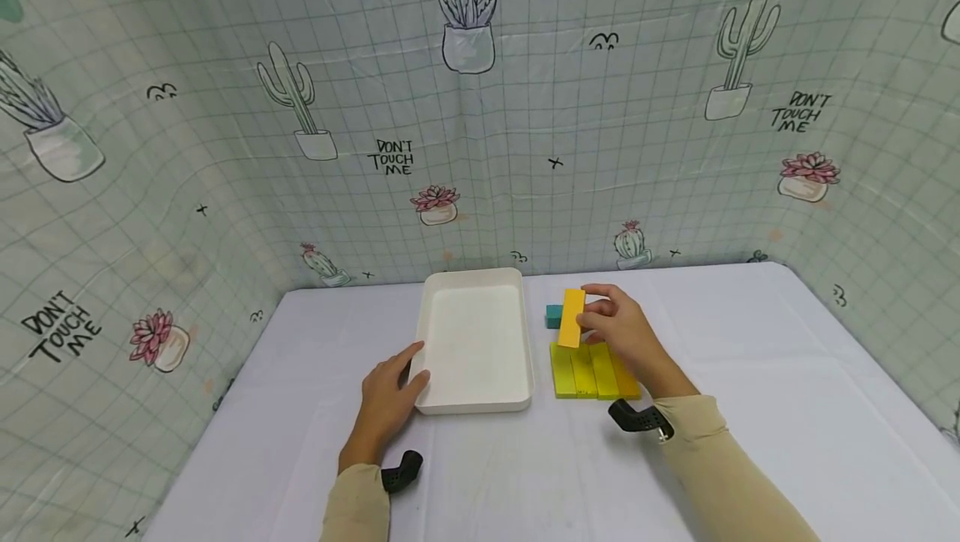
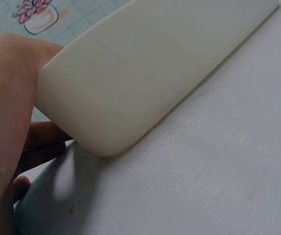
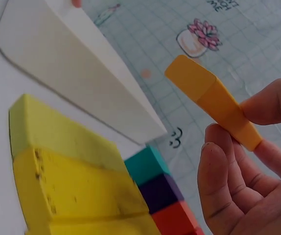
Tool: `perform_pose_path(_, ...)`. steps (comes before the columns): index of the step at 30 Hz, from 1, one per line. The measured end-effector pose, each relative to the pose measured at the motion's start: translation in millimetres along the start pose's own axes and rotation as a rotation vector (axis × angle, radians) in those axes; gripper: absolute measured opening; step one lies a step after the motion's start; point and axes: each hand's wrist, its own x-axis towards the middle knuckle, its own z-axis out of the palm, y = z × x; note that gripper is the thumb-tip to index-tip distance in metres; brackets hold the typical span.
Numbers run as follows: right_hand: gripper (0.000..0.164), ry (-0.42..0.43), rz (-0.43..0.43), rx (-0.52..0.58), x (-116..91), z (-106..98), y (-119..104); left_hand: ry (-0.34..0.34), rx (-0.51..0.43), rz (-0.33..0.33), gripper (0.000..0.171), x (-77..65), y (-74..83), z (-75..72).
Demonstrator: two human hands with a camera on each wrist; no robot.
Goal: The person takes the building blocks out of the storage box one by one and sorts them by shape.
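Observation:
My right hand [image 1: 622, 329] pinches an orange-yellow block [image 1: 572, 318] between thumb and fingers, raised above a row of flat yellow blocks [image 1: 585, 371]. The right wrist view shows that raised block [image 3: 214, 103] held near one end. Behind the row stands a teal block [image 3: 148, 165], with a purple block [image 3: 160, 191] and a red block [image 3: 175, 218] beside it. My left hand [image 1: 386, 396] holds the left rim of a white tray [image 1: 472, 342] near its front corner. In the left wrist view the thumb goes over the tray wall [image 2: 130, 73], with other fingers outside it.
A white cloth [image 1: 480, 484] covers the table. The tray lies left of the blocks, with a narrow gap between. A patterned curtain [image 1: 525, 108] hangs along the back and sides of the table. Each wrist wears a black camera mount [image 1: 637, 417].

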Motion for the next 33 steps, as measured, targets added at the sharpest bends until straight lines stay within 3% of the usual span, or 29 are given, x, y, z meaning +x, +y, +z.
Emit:
perform_pose_path(13,0.056,0.022,0.057,-0.106,-15,-44,19,-0.007,-0.003,0.007,0.053,-0.3,-0.5,0.6)
perform_pose_path(33,0.056,-0.019,0.123,-0.208,-33,-81,39,-0.021,-0.012,-0.020,0.053,-3.0,3.2,-1.1)
